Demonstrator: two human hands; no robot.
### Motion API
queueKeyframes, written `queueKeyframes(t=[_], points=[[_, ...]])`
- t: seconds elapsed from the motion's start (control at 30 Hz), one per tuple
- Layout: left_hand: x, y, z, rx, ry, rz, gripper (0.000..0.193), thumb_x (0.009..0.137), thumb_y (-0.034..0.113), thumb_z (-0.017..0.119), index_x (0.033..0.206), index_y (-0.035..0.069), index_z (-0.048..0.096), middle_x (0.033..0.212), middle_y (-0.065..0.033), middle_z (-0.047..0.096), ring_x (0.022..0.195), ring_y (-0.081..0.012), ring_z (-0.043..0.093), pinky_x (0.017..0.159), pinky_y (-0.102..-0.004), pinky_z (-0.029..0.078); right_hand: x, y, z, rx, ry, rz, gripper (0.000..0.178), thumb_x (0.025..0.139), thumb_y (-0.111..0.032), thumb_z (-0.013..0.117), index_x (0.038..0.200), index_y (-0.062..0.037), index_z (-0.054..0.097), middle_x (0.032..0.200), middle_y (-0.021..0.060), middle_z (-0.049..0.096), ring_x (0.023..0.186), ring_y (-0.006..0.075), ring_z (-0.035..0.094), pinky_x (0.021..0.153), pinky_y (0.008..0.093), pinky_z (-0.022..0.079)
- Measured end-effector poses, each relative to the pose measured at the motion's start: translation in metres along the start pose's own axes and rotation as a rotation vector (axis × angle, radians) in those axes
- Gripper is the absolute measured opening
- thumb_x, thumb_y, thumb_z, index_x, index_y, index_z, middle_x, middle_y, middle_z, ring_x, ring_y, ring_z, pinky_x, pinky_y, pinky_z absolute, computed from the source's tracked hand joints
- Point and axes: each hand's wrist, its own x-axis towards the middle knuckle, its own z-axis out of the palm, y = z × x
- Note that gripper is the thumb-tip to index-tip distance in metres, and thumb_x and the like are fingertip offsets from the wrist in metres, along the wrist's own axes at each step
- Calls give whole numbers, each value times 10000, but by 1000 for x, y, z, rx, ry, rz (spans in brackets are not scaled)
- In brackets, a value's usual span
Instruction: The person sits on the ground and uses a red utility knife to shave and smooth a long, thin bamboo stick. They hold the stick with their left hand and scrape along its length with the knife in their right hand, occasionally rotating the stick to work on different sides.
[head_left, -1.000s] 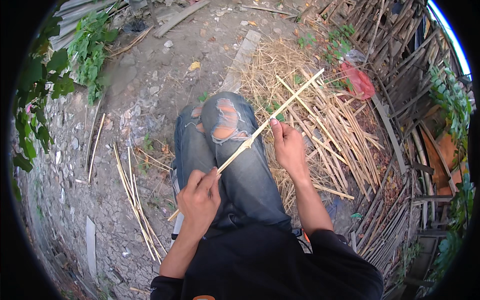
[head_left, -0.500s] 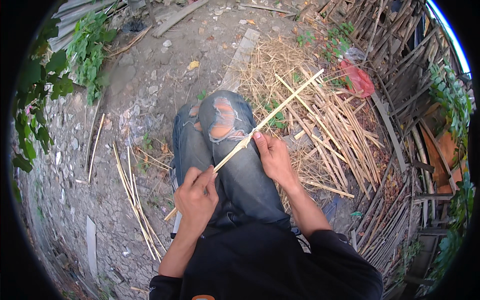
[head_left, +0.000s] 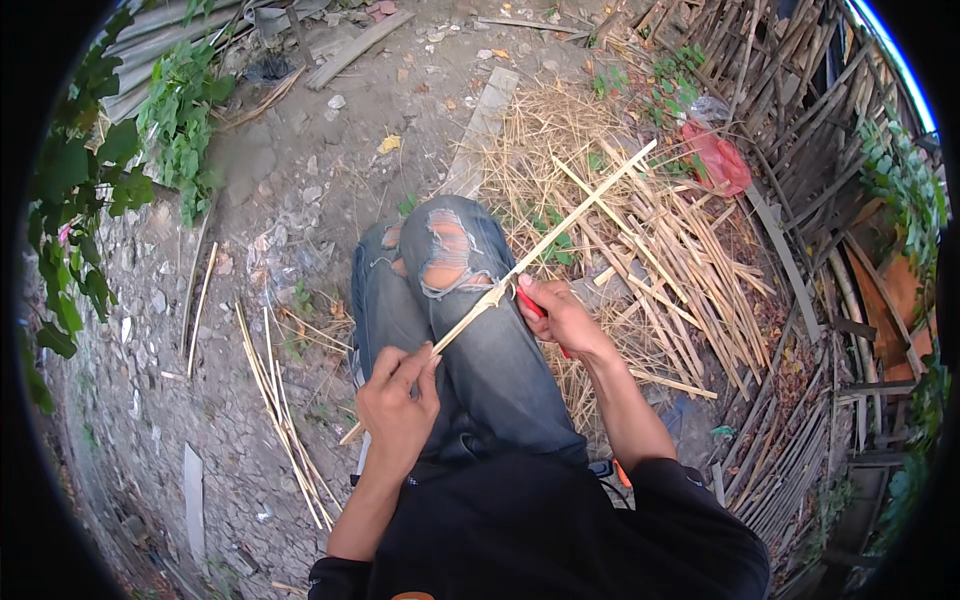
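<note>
A long pale bamboo strip (head_left: 560,228) slants across my thighs, from lower left to upper right. Its lower part is gripped by my left hand (head_left: 398,400), fingers pinched around it, and the tail end pokes out below the hand. A rough, splintered node sits along the strip above my right knee. My right hand (head_left: 562,318) is closed on a red-handled knife (head_left: 532,303), held against the strip just beside that node; its blade is hardly visible. Torn blue jeans (head_left: 490,370) lie beneath the strip.
A heap of split bamboo strips (head_left: 690,290) lies on shavings to the right. Several thin strips (head_left: 275,410) rest on the ground at left. Beyond are a plank (head_left: 482,130), a red plastic bag (head_left: 716,158) and a stick fence (head_left: 800,110). Leafy vines (head_left: 70,220) hang at left.
The red handle in my right hand has come into sight as that hand turned slightly. The left hand stays on the strip. The whole view has shifted a little.
</note>
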Motion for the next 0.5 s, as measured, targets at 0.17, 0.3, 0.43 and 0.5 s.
queueKeyframes(t=[0.17,0.3,0.43,0.5], points=[[0,0,-1,73,40,110,197,815,14,817,1000,83,814,787,-36,627,575,-246,635,522,-372,482,-6,-3,10,-198,288,-331,445,1013,-437,709,807,-43,682,555,-58,461,449,52,408,398,278,301],[-1,-7,2,113,78,204,243,778,-28,799,986,96,818,775,-35,629,578,-242,636,524,-373,485,-18,-34,27,-436,332,-282,297,953,-243,807,781,-29,692,570,-18,573,432,64,521,416,298,389],[0,-3,1,107,84,181,247,767,-41,788,966,102,817,770,-34,632,582,-246,636,526,-375,485,-22,-53,34,-574,315,-268,415,941,-198,828,663,-11,582,572,-46,411,571,68,330,508,303,291],[0,-2,0,109,80,173,233,771,-32,793,958,107,817,769,-35,632,583,-250,636,527,-378,484,-18,-50,26,-593,270,-318,449,938,-183,827,636,-10,543,562,-42,388,575,75,316,507,309,287]])
